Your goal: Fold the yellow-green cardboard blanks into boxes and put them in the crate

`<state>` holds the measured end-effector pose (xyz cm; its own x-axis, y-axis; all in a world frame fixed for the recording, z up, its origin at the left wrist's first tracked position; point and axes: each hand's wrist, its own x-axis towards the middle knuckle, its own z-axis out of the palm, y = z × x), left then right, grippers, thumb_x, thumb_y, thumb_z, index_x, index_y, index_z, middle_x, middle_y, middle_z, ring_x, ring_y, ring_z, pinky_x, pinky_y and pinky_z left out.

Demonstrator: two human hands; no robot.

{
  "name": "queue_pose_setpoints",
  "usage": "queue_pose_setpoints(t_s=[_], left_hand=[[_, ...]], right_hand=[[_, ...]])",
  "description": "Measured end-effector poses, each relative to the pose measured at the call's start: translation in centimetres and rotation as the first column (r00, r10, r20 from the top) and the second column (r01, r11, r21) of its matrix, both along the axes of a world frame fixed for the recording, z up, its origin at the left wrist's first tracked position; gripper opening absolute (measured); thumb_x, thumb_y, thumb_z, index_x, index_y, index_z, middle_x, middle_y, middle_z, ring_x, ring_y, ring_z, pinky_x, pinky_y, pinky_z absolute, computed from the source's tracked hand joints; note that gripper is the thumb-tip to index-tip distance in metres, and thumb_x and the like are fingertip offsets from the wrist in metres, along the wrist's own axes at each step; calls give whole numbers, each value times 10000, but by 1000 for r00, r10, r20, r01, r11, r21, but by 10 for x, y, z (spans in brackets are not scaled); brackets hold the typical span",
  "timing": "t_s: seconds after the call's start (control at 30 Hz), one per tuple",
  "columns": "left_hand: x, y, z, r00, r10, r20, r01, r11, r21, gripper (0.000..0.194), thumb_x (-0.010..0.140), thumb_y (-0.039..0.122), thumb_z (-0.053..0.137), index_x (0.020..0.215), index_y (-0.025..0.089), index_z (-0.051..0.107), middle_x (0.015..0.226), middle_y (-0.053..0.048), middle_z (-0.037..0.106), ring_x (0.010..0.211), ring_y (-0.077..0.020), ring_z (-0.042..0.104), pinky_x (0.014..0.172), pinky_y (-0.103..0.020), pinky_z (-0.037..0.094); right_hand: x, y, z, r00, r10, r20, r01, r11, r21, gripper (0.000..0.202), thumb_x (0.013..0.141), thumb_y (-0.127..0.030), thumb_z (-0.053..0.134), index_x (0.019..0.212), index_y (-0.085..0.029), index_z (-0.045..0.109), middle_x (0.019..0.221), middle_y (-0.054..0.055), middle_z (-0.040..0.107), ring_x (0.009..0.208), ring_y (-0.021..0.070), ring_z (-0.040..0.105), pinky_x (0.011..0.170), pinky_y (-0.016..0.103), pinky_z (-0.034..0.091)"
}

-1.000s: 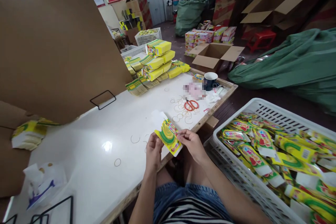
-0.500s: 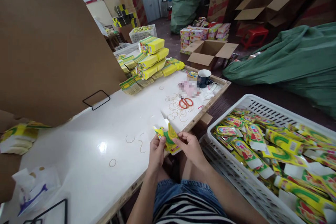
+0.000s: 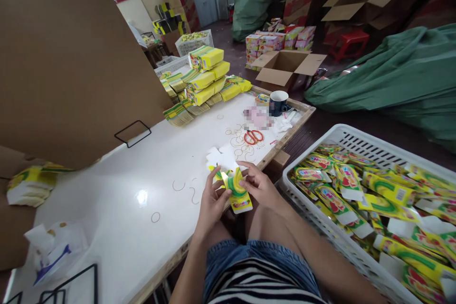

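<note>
Over the table's front edge, a thin yellow and green printed carton (image 3: 236, 190) is in both my hands. White flaps (image 3: 221, 157) show at its far end, and I cannot tell whether all of them belong to the same carton. My left hand (image 3: 213, 199) grips its left side, with the thumb on the near face and the fingers curled beside it. On the right side, my right hand (image 3: 259, 186) has its thumb on the printed face and its index finger reaching to the upper edge. The parts of the fingers behind the carton are hidden.
To my right, a white plastic basket (image 3: 289, 167) holds many similar cartons. Bundled yellow cartons (image 3: 206, 80) are stacked at the table's far end. Red-handled scissors (image 3: 253, 137), rubber bands (image 3: 238, 137) and a dark mug (image 3: 278, 104) lie beyond my hands. A large cardboard sheet (image 3: 71, 57) stands left.
The carton has turned more upright and its printed face shows more fully. My left fingers have spread somewhat, and my right index finger has moved up to the top edge.
</note>
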<state>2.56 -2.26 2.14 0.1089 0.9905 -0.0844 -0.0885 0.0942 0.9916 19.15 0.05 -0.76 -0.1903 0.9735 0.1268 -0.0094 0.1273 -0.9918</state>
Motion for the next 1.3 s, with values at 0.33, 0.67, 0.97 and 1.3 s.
queue_pose_setpoints(t_s=[0.33, 0.67, 0.97, 1.3], left_hand=[[0, -3, 4, 971, -163, 177, 182, 978, -98, 539, 767, 275, 753, 1209, 265, 444, 1087, -77, 682, 849, -206, 707, 710, -291, 561], [5, 0, -1, 996, -94, -3, 93, 991, -96, 520, 775, 315, 730, 1235, 234, 499, 1144, -102, 672, 825, -205, 712, 692, -287, 570], [17, -2, -1, 998, -63, -13, 62, 995, -81, 516, 803, 271, 685, 1279, 228, 492, 1204, -109, 650, 872, -188, 702, 731, -277, 562], [10, 2, 1, 1000, -22, 18, 24, 995, -96, 542, 729, 270, 763, 1210, 208, 519, 1085, -96, 702, 809, -194, 711, 695, -278, 562]], right_hand=[[16, 16, 20, 993, 117, 4, -117, 991, 60, 262, 892, -407, 566, 805, -177, 658, 765, 32, 629, 734, 171, 578, 692, 289, 469], [26, 15, 21, 996, 37, 76, -45, 993, 106, 336, 897, -459, 547, 931, -197, 755, 871, 76, 648, 856, 218, 575, 750, 328, 464], [19, 18, 22, 906, 100, 411, -88, 995, -47, 336, 743, -170, 637, 1067, -233, 575, 555, -94, 529, 515, 129, 492, 546, 221, 330], [20, 16, 16, 919, 56, 389, -92, 993, 74, 185, 878, -300, 570, 1037, -234, 636, 658, -26, 626, 577, 160, 559, 601, 245, 390]])
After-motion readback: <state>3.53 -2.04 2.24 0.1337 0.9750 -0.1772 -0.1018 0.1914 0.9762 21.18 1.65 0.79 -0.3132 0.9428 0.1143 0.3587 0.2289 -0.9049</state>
